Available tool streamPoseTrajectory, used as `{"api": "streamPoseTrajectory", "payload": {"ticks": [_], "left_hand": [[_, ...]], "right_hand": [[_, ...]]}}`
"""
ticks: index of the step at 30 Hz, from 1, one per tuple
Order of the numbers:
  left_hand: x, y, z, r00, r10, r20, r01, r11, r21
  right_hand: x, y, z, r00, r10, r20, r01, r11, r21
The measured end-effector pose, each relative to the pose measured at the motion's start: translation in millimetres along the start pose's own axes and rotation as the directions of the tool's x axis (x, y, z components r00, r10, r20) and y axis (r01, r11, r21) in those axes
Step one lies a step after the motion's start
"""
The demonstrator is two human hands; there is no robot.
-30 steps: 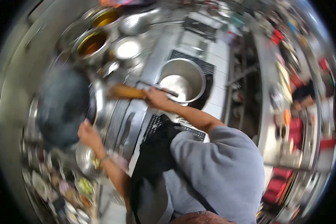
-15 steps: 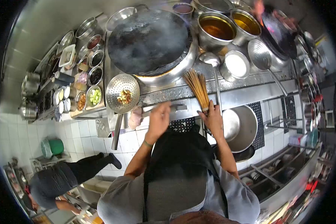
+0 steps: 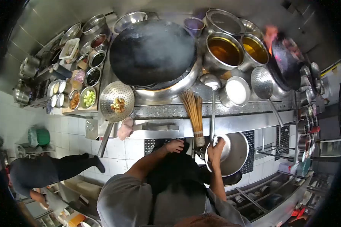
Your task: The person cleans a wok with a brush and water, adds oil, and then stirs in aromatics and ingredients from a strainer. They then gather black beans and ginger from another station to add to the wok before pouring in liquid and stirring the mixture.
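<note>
A long-handled ladle [image 3: 213,109] has its bowl on the stove edge, and my right hand [image 3: 216,149] is closed round the lower end of its handle. Just left of that handle, a bamboo brush [image 3: 193,113] lies across the counter edge. My left hand [image 3: 175,146] is near my apron, its fingers curled; what they hold, if anything, is hidden. A smoking black wok [image 3: 149,53] sits on the burner ahead. To its lower left, a perforated strainer [image 3: 116,102] holds small chopped pieces, beside a crumpled pink cloth [image 3: 125,129].
Bowls of ingredients [image 3: 89,97] stand at the left. Two pots of amber liquid [image 3: 225,51] and a pot of white contents [image 3: 236,91] are at the right, near flames. A large empty pot [image 3: 238,155] sits below the counter. Another person [image 3: 34,172] is at lower left.
My right hand has moved from the brush's base to the ladle handle. My left hand has drawn back from the counter edge toward my apron. The view has shifted.
</note>
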State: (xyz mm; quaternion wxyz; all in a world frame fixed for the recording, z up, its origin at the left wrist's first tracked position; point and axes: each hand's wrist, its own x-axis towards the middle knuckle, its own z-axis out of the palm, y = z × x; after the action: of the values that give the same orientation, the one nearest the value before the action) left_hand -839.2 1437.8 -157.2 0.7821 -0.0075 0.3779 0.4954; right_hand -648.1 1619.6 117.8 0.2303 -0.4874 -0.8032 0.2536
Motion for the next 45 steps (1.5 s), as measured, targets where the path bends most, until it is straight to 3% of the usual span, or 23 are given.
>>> {"api": "streamPoseTrajectory", "payload": {"ticks": [1,2,3,4,5,6,8,9,12,14,17,20,26,32,39,43,45], "left_hand": [[26.9,-7.5,3.1,0.990,0.071,-0.126,-0.091,0.982,-0.165],[47.8,-12.5,11.8,0.960,0.111,-0.259,-0.194,0.927,-0.322],[52.8,-1.0,6.8,0.964,0.263,-0.036,-0.229,0.756,-0.613],[60.7,8.1,9.1,0.957,0.282,-0.071,-0.262,0.734,-0.627],[67.5,14.7,12.0,0.952,0.275,-0.132,-0.298,0.743,-0.599],[72.7,16.8,15.1,0.950,0.260,-0.174,-0.312,0.757,-0.574],[80.6,18.3,19.1,0.947,0.231,-0.225,-0.317,0.795,-0.517],[85.4,17.8,21.3,0.946,0.219,-0.238,-0.312,0.814,-0.491],[97.5,20.5,29.8,0.942,0.200,-0.270,-0.296,0.875,-0.384],[106.0,24.7,34.7,0.940,0.190,-0.283,-0.271,0.920,-0.282],[124.0,30.5,37.9,0.932,0.189,-0.310,-0.221,0.972,-0.074],[139.5,34.4,42.8,0.916,0.201,-0.347,-0.149,0.974,0.172],[170.9,44.2,46.7,0.887,0.268,-0.377,0.020,0.792,0.611],[185.5,46.4,47.0,0.890,0.304,-0.340,0.118,0.566,0.816],[153.3,19.4,26.6,0.927,0.321,-0.195,0.069,0.363,0.929],[88.4,-21.3,-13.0,0.939,0.343,0.001,-0.084,0.228,0.970],[36.7,-31.9,-30.1,0.940,0.340,0.041,-0.091,0.132,0.987]], "right_hand": [[0.2,11.7,4.1,0.960,0.219,0.177,-0.257,0.938,0.232],[1.6,17.7,2.4,0.843,0.369,0.391,-0.515,0.763,0.391],[2.5,17.7,0.4,0.815,0.368,0.447,-0.559,0.700,0.444],[2.0,17.1,-0.6,0.784,0.361,0.504,-0.604,0.628,0.490],[0.5,28.0,6.2,0.860,0.259,0.439,-0.463,0.756,0.463],[4.8,-4.2,-12.3,0.917,0.251,0.311,-0.353,0.875,0.332],[11.4,-39.1,-36.4,0.962,0.231,0.148,-0.234,0.972,0.005],[13.5,-40.2,-46.2,0.918,0.344,0.197,-0.364,0.929,0.072],[-4.6,-26.8,-57.4,0.969,0.217,0.116,-0.231,0.965,0.128],[-15.2,-30.3,-69.7,0.924,0.319,0.208,-0.376,0.851,0.366],[-13.6,-64.9,-103.4,0.810,0.457,0.367,-0.585,0.587,0.560],[7.7,-84.8,-129.3,0.890,0.327,0.318,-0.448,0.496,0.744],[86.1,-126.6,-177.5,0.971,0.200,0.133,-0.226,0.567,0.792],[139.1,-149.0,-175.6,0.949,0.241,0.203,-0.315,0.682,0.660],[177.3,-146.1,-144.2,0.966,0.170,0.193,-0.246,0.834,0.495],[183.3,-153.3,-136.9,0.952,0.187,0.243,-0.289,0.811,0.509],[184.5,-151.3,-130.6,0.952,0.166,0.258,-0.283,0.800,0.529]]}}
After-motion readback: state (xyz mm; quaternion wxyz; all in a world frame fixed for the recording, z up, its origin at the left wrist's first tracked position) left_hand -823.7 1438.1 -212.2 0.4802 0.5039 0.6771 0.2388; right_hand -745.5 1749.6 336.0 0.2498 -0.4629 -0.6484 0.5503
